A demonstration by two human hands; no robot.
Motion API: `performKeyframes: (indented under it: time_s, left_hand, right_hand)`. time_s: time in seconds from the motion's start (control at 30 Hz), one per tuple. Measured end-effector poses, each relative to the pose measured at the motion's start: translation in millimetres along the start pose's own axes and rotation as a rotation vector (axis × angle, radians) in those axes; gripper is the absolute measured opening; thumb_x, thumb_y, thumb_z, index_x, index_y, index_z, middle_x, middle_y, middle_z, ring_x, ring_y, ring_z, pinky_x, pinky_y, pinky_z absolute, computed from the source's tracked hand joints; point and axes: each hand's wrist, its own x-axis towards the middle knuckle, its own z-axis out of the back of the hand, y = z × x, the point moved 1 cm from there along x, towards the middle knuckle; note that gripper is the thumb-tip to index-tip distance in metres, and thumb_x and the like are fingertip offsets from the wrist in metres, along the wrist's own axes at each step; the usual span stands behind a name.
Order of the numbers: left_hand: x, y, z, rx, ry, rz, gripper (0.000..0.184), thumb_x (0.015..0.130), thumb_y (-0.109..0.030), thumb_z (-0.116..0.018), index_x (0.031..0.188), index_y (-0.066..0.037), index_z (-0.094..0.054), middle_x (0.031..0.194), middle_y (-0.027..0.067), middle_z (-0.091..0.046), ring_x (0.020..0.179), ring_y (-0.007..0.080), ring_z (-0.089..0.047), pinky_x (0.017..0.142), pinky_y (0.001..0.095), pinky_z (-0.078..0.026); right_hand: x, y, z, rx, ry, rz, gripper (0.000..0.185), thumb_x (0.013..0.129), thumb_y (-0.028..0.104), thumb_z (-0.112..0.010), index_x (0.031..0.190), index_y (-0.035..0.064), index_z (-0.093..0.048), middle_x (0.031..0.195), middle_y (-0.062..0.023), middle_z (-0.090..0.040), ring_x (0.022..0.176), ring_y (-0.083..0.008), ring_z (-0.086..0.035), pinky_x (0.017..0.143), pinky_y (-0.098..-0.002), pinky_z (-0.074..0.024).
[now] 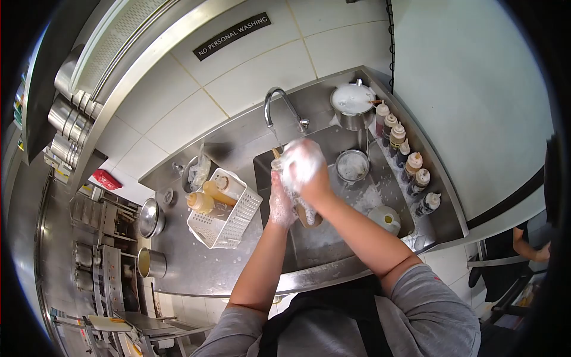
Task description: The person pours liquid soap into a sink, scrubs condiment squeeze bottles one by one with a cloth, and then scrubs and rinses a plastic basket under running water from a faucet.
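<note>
Over the sink (pixel 285 250), my left hand (pixel 279 202) is closed around a squeeze bottle (pixel 308 216). Its brownish lower end shows below my hands, and a tan nozzle tip sticks out above them. My right hand (pixel 318 181) is closed and pressed against the bottle's upper part, buried in thick white foam (pixel 300 160). What it holds under the foam is hidden and slightly blurred. Suds also coat my left wrist. Just behind my hands stands the curved faucet (pixel 275 98).
Several sauce bottles (pixel 414 162) line the sink's right ledge, beside a foam-filled pot (pixel 353 100). A metal bowl (pixel 353 165) and a whitish round container (pixel 383 220) sit in the basin. Left is a white basket (pixel 235 223) with bottles. Another person's hand (pixel 541 253) shows far right.
</note>
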Motion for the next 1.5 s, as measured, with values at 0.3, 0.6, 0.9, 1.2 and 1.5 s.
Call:
performKeyframes:
  time_s: [0.3,0.6,0.9,1.2,1.5]
  left_hand:
    - [4,7,25,-0.012,0.042,0.011,0.084,0.079,-0.072,-0.029,0.139,-0.014,-0.025,0.140,0.0064,-0.033,0.127,0.0261,-0.032,0.103,0.0439,-0.029]
    - [12,-6,35,-0.044,-0.049,-0.186,0.055,0.086,-0.058,-0.041,0.116,-0.012,-0.046,0.098,0.0069,-0.056,0.088,0.0203,-0.056,0.079,0.0343,-0.048]
    - [6,6,16,0.049,0.013,-0.317,0.050,0.091,-0.052,-0.037,0.117,-0.011,-0.047,0.109,0.0065,-0.052,0.102,0.0213,-0.052,0.088,0.0367,-0.044]
    - [28,-14,16,-0.196,0.378,-0.101,0.070,0.075,-0.066,-0.053,0.115,-0.009,-0.041,0.083,0.0090,-0.054,0.077,0.0218,-0.057,0.071,0.0375,-0.049]
    - [35,12,3,0.082,-0.218,-0.264,0.045,0.091,-0.040,-0.046,0.123,-0.009,-0.039,0.101,0.0103,-0.057,0.086,0.0221,-0.058,0.077,0.0377,-0.050]
  right_hand:
    - [5,16,2,0.019,0.050,0.230,0.017,0.067,0.010,-0.063,0.083,0.0075,-0.059,0.087,-0.0104,-0.060,0.085,-0.0308,-0.055,0.078,-0.0406,-0.0432]
    - [-67,6,-10,-0.187,-0.051,0.144,0.026,0.075,0.011,-0.056,0.099,0.0033,-0.052,0.097,-0.0175,-0.054,0.090,-0.0352,-0.053,0.081,-0.0420,-0.0407]
    - [-32,14,-9,-0.194,-0.021,0.090,0.028,0.068,0.007,-0.063,0.094,0.0048,-0.053,0.096,-0.0164,-0.053,0.087,-0.0369,-0.053,0.076,-0.0461,-0.0429]
    - [-109,-53,0,1.339,-0.081,-1.407,0.017,0.089,0.017,-0.047,0.099,0.0076,-0.055,0.081,-0.0055,-0.061,0.070,-0.0237,-0.061,0.066,-0.0378,-0.0483]
    - [-91,-40,6,-0.075,-0.014,-0.373,0.026,0.076,0.006,-0.058,0.100,0.0033,-0.049,0.093,-0.0178,-0.051,0.086,-0.0342,-0.052,0.079,-0.0426,-0.0432]
